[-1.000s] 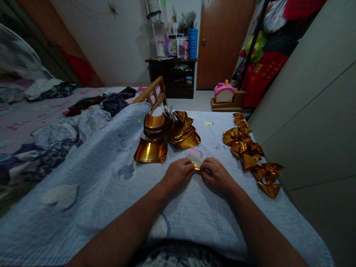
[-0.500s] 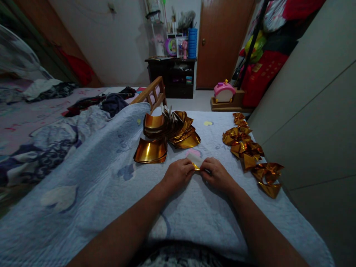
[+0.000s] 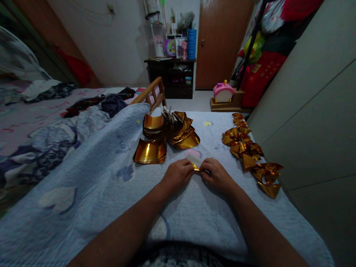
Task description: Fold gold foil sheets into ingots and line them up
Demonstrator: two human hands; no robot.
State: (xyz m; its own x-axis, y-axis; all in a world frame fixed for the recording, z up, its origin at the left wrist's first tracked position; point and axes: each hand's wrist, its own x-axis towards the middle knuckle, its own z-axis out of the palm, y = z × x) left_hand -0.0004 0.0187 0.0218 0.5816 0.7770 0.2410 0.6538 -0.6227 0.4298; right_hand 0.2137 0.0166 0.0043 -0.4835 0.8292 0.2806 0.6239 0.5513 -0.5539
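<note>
Two hands, left hand & right hand, pinch tight on one small gold-foil paper sheet, white back up, approx mid of the pale blue quilted bedspread. I see curved gold foil stacks just beyond twd far edge, and folded gold foil pieces along the right edge.

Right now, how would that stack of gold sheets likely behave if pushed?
The stack of gold sheets looks light and floppy: its edges curl upward. The glossy sheets would probably slide apart, as the fanned pile behind suggests.
</note>
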